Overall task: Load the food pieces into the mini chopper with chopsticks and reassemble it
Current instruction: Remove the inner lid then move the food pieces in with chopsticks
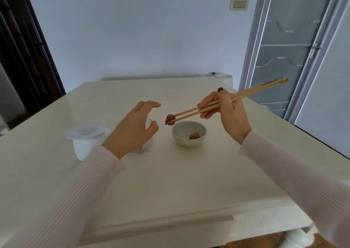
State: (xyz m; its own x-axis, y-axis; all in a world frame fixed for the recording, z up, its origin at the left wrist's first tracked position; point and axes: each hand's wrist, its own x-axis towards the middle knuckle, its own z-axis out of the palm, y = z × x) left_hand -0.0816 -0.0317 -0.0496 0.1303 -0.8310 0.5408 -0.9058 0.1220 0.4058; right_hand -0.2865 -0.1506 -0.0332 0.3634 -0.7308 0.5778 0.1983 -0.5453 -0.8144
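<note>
My right hand (pixel 225 113) grips a pair of wooden chopsticks (pixel 246 94). Their tips pinch a brown food piece (pixel 170 118) in the air, just above the left rim of a small white bowl (pixel 187 140). One more brown piece (pixel 194 135) lies inside the bowl. My left hand (pixel 135 129) curves around the clear chopper cup (pixel 148 123), which is mostly hidden behind the hand; the fingers are spread over its top, the thumb at its side. The chopper's white lid unit (pixel 86 139) stands apart to the left on the table.
The cream table (pixel 170 181) runs back to a pale wall. A white roll or container (pixel 224 76) with a blue cap sits past the far right corner. A glass door stands to the right, a dark doorway to the left.
</note>
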